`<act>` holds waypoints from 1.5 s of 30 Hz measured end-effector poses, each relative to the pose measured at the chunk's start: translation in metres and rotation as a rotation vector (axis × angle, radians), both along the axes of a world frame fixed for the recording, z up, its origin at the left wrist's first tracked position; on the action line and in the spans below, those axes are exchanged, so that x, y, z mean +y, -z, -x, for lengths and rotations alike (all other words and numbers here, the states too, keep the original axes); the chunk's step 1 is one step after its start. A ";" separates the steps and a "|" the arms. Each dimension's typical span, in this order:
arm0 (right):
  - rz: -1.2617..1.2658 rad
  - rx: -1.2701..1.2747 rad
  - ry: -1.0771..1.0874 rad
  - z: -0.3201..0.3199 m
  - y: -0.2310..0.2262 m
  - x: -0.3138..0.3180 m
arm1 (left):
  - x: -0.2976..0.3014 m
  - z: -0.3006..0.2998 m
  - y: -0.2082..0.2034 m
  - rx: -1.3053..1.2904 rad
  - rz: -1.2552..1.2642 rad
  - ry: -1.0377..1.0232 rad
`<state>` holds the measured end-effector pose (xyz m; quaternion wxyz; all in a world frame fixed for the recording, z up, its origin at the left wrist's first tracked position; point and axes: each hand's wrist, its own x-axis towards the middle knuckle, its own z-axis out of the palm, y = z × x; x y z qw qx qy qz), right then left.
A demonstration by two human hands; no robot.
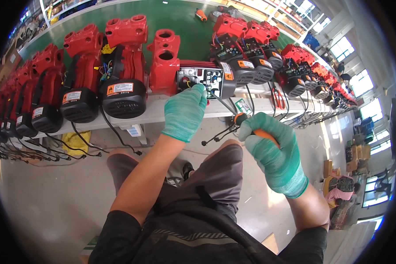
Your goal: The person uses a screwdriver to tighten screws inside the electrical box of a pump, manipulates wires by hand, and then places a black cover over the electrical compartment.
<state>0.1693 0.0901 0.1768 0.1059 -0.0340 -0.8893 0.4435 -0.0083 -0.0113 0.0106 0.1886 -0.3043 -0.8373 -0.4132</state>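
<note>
In front of me a red pump (pixel 163 61) lies on the bench with its grey wiring box (pixel 201 72) uncovered, showing a circuit board and wires. My left hand (pixel 185 112), in a green knit glove, reaches to the near edge of that box. Its fingertips are pressed together there, and whatever they grip is hidden. In my gloved right hand (pixel 277 154) is a screwdriver with an orange and black handle (pixel 267 135). The fingers wrap round the handle, and its shaft points up and left toward the box. Whether the tip touches anything is hard to see.
Red pumps with black motor caps (pixel 124 99) line the bench on the left. More pumps with uncovered boards (pixel 233 48) stand to the right. Power cords hang over the front edge. Red-handled pliers (pixel 278 99) lie beyond my right hand. Another orange tool (pixel 201 15) lies farther back.
</note>
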 end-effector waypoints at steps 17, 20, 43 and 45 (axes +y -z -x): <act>-0.193 0.067 -0.443 0.022 -0.015 0.010 | -0.001 -0.001 0.002 0.068 -0.086 0.040; -0.079 0.194 -0.293 0.015 0.005 -0.004 | -0.006 -0.002 -0.002 0.007 -0.051 0.038; 0.260 0.244 -0.118 -0.028 0.018 -0.028 | -0.001 0.003 0.005 0.016 -0.059 -0.005; 0.135 0.356 -0.202 -0.041 0.029 -0.014 | 0.000 0.002 0.003 0.000 -0.086 0.020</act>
